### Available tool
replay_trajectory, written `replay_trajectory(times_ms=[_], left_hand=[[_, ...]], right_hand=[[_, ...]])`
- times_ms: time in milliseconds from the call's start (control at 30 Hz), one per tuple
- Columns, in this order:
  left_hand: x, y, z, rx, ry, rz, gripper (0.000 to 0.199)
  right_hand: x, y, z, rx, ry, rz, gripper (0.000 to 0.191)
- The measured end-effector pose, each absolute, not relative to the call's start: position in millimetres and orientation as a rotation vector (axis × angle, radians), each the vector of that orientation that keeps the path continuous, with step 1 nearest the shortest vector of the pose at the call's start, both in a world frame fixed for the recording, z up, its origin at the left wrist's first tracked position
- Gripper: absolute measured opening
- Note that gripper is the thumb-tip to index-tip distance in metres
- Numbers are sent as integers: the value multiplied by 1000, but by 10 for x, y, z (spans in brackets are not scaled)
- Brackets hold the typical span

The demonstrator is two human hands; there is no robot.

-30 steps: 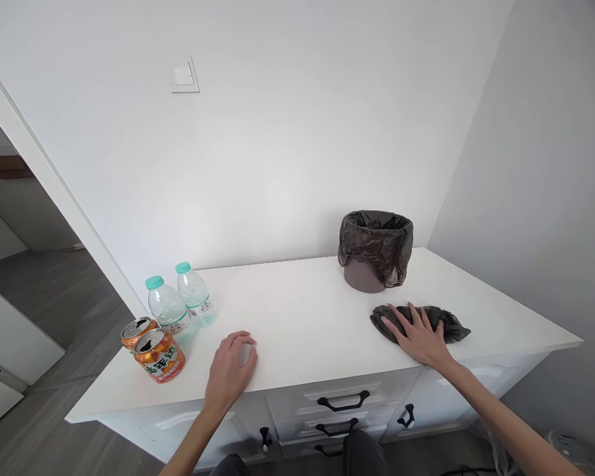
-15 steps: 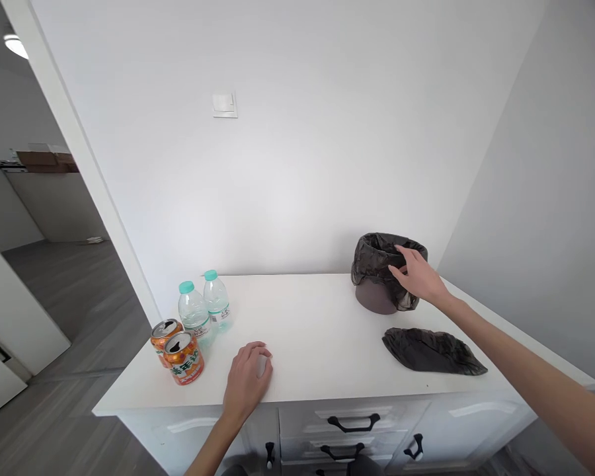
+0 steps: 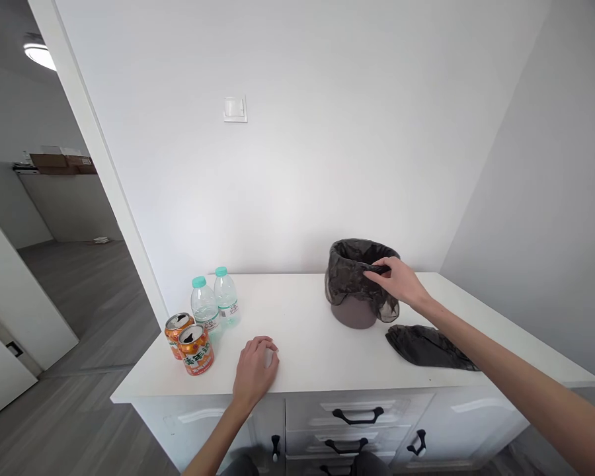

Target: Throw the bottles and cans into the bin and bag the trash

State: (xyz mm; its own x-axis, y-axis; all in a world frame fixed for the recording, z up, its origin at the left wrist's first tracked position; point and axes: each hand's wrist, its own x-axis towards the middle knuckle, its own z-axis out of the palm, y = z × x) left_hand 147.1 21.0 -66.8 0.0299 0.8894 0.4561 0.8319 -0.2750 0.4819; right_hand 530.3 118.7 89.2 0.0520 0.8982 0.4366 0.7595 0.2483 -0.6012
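A round brown bin (image 3: pixel 353 312) lined with a black plastic bag (image 3: pixel 350 276) stands on the white cabinet top. My right hand (image 3: pixel 395 281) pinches the bag-covered rim at its right side. Another black bag (image 3: pixel 429 347) lies flat in front of the bin, partly behind my right forearm. My left hand (image 3: pixel 258 367) rests on the cabinet top near the front edge, its fingers curled round something whitish that I cannot make out. Left of it stand two orange cans (image 3: pixel 196 354) with opened tops and two clear bottles (image 3: pixel 227 299) with teal caps.
The white cabinet top (image 3: pixel 307 357) meets a white wall with a light switch (image 3: pixel 235 109) at the back. Drawers with black handles (image 3: pixel 357 416) are below the front edge. A doorway is at the left.
The lined bin has moved left and nearer to me. My right hand, open beside the rim before, has closed on it. The view has shifted slightly.
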Motion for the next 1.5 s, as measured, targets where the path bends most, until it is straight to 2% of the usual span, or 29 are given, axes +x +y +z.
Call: replay_trajectory(times_ms=[200, 433, 533, 633, 700, 800, 933, 1033, 1167, 1267, 1433, 1500], left_hand=[[1386, 113, -530, 2303, 1664, 990, 17], [1328, -227, 114, 2628, 1343, 707, 27], [1272, -191, 469, 2741, 1498, 848, 25], [1145, 21, 874, 2793, 1738, 991, 27], [1037, 230, 1135, 2828, 1904, 979, 34], [880, 575, 1404, 2787, 2209, 775, 44], [744, 936, 1470, 2697, 2372, 511, 47], [733, 1064, 1391, 2674, 2358, 469, 42], [844, 1035, 1307, 2683, 2230, 435, 44], [1029, 871, 1441, 2713, 2135, 584, 48], [1532, 505, 2161, 2655, 2001, 1401, 49], [1758, 419, 2440, 2604, 1867, 1602, 50]], right_hand=[[4802, 726, 954, -1278, -1860, 378, 37], [4757, 416, 948, -1011, -1805, 623, 36], [4861, 384, 609, -991, -1485, 628, 35], [4972, 434, 0, -1145, -1241, 651, 35], [5049, 501, -424, -1192, -1293, 725, 38], [5145, 599, -866, -1206, -1444, 789, 40], [5196, 657, -1019, -1200, -1490, 794, 39], [5197, 664, -1003, -1195, -1493, 785, 33], [5198, 675, -1012, -1184, -1509, 778, 26], [5197, 666, -1011, -1187, -1494, 779, 24], [5180, 641, -958, -1189, -1471, 784, 20], [5172, 649, -946, -1185, -1469, 788, 19]])
